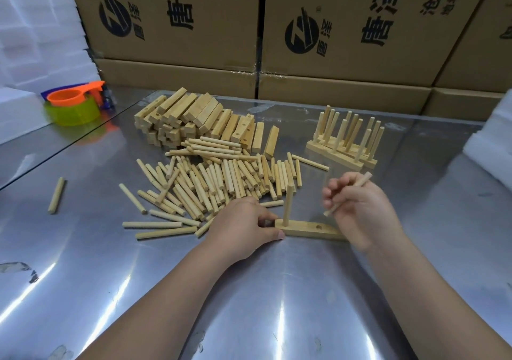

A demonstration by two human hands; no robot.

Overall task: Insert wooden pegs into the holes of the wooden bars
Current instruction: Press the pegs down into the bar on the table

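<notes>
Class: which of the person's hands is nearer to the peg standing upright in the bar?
Left. The left hand grips the end of the bar right beside the upright peg; the right hand is farther right, holding a second peg.

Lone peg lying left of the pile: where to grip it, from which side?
Pinch the lone peg mid-length from above, fingers across its round sides. It lies flat on the table, long axis running roughly near to far, with nothing beside it, so both flanks are free.
</notes>
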